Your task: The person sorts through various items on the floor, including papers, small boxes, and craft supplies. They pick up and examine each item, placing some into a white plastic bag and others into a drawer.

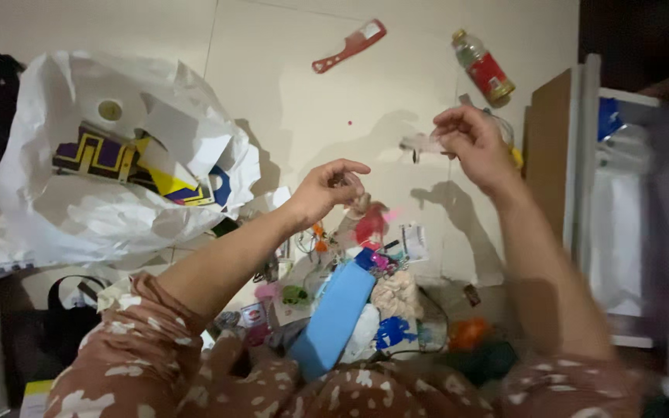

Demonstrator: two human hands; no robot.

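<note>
Large white plastic bag (79,209): thin, crinkled film, slightly glossy. Pale floor tiles (296,85): smooth, matt sheen. Red plastic comb (348,46): hard, glossy. Clear plastic bottle with red label (483,68): shiny. Blue rectangular plastic-looking box (333,317): smooth, matt. Brown cloth sleeves with white spots (141,364): soft, matt. Thin clear plastic scrap (426,144) in right hand (474,143): blurred, glossy. Brown flat wooden-looking panel (547,147): matt.

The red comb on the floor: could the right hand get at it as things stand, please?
Probably yes. The red comb lies alone on bare floor beyond the raised right hand, with nothing between them, though that hand's fingers already pinch something small and blurred.
</note>
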